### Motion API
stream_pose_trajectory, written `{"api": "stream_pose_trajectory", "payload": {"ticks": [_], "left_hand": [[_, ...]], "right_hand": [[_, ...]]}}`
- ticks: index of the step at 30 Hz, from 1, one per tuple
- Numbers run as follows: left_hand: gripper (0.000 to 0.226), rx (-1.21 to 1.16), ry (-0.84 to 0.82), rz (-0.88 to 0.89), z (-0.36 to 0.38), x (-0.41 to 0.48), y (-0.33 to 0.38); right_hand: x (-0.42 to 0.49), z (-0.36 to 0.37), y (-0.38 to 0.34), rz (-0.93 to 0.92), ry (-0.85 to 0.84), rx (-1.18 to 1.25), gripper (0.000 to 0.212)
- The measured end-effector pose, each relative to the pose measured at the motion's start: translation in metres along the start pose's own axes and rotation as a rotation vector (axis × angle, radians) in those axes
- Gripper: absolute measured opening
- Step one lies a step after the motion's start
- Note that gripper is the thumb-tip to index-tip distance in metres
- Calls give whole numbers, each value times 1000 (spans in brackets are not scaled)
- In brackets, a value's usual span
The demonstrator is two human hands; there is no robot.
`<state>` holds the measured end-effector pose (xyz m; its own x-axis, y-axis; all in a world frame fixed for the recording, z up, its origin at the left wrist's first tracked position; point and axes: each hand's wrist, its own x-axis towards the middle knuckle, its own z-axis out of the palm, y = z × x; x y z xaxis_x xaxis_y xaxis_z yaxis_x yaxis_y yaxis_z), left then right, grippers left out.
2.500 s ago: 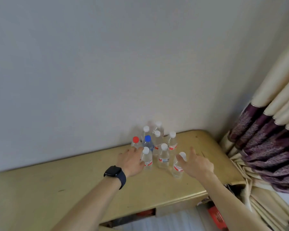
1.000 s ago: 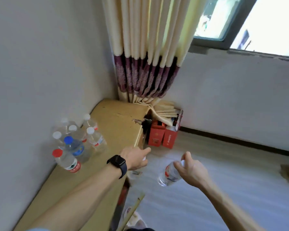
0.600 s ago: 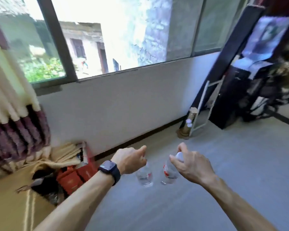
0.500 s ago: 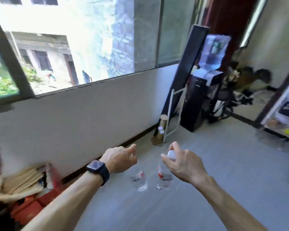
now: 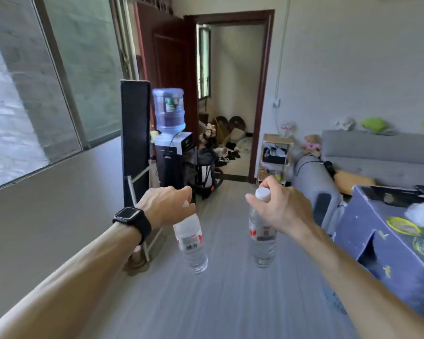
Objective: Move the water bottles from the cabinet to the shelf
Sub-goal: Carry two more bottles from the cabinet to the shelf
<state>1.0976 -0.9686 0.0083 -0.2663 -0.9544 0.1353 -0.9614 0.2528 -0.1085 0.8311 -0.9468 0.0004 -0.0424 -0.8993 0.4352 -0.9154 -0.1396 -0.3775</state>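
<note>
The person carries one bottle in each hand above the grey floor (image 5: 230, 302): the left hand (image 5: 168, 207) pinches the left bottle (image 5: 191, 243) at its neck, and the right hand (image 5: 283, 214) curls round the cap and neck of the right bottle (image 5: 263, 243). Both bottles hang nearly upright and apart; the cabinet is out of view. A firm neck grip with little swing should suit the carry. The shelf cannot be made out.

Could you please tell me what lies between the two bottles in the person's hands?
Nothing: in the head view, the gap between the left bottle and the right bottle shows only bare grey floor.
</note>
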Motion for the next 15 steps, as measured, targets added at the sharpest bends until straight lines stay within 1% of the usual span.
{"api": "stream_pose_trajectory", "payload": {"ticks": [3,6,8,15], "left_hand": [[28,17,35,82,-12,55,1],[23,11,50,164,-19,103,-1],[21,14,62,219,-20,135,-4],[21,-37,70,311,-1,245,-18]], "right_hand": [[37,-3,16,89,48,-16,36],[73,1,28,156,93,-34,37],[96,6,35,210,97,-38,37],[158,35,62,317,142,-45,38]]}}
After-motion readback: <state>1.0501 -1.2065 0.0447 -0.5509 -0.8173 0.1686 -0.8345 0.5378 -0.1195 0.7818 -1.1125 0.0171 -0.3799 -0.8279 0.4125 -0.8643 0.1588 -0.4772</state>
